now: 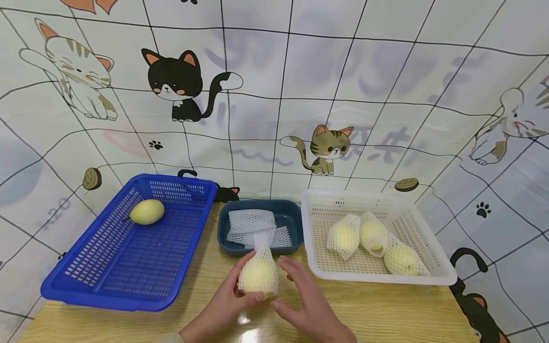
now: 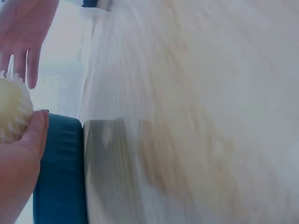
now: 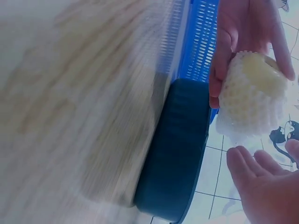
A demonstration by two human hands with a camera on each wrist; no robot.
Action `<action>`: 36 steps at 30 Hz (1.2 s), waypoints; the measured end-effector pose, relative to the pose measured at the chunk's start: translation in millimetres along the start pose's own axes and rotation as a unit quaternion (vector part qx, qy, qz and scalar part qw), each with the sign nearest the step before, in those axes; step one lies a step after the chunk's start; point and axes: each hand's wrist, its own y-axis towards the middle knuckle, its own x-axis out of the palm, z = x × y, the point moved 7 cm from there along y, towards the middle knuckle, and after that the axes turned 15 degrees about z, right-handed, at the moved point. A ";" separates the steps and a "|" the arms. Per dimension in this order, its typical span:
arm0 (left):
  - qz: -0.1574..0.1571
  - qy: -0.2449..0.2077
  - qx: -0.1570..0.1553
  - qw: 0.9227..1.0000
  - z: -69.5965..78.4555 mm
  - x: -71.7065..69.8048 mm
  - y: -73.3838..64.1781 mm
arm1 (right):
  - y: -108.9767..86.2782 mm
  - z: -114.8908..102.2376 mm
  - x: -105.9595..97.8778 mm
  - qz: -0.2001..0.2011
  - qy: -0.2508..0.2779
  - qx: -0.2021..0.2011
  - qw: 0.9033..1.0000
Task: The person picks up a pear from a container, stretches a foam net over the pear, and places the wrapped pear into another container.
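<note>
My left hand (image 1: pixel 231 299) holds a pale yellow pear (image 1: pixel 259 277) in a white foam net sleeve, its thumb and fingers round the near and left sides. The sleeve's loose end stands up above the fruit. My right hand (image 1: pixel 303 301) is just to the right, its fingers spread and apart from the pear. In the right wrist view, the netted pear (image 3: pixel 254 100) shows bare yellow skin at one end, and a gap separates it from the right fingertips (image 3: pixel 236 156). Behind the hands, flat foam net sleeves (image 1: pixel 251 220) lie in a dark teal tray (image 1: pixel 221 228).
At the left, a blue basket (image 1: pixel 107 302) holds one bare pear (image 1: pixel 147 212) with a dark stem. A white basket (image 1: pixel 381 277) at the right contains three netted pears (image 1: pixel 344 237). All stand on a wooden table (image 1: pixel 364 309) against a cat-patterned cloth (image 1: pixel 257 109).
</note>
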 end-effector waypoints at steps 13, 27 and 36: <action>-0.052 -0.120 0.047 0.990 4.5 9.9 -4.4 | 6.7 -7.7 3.4 0.026 -0.011 -0.030 0.999; 0.065 -0.087 0.064 0.992 3.2 6.9 -2.8 | 7.1 -20.4 -8.5 0.137 -0.111 -0.158 0.971; 0.098 -0.073 0.097 0.988 9.6 4.5 -3.4 | -5.4 -46.4 -1.7 0.174 -0.177 -0.330 0.911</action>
